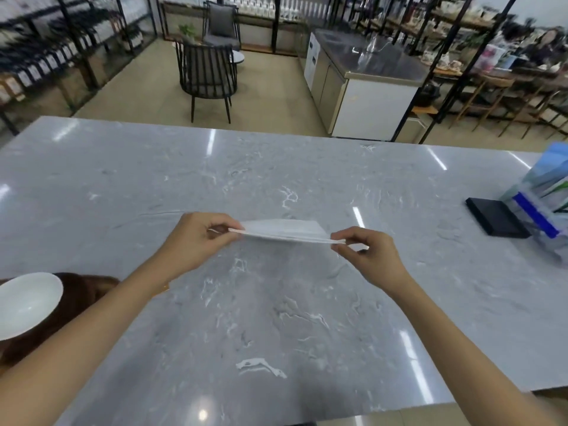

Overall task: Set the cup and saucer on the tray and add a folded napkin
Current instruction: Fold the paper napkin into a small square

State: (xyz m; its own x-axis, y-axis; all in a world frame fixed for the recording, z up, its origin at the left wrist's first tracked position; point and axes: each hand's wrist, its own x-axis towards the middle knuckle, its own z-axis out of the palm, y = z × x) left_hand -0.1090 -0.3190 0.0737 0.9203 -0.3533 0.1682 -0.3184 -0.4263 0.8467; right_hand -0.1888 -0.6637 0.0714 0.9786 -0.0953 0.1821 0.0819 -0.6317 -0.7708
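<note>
The napkin (284,232) hangs stretched between the two hands above the desk (276,318), its long axis running straight from one hand to the other. The left hand (196,238) pinches its left end between thumb and fingers; the right hand (368,253) pinches the right end likewise. It looks white, thin and already doubled along the near edge, though blur hides the layers. The saucer (27,302) sits on the wooden tray (89,290) well to the left of the hands, nearer the left one. No cup is visible.
</note>
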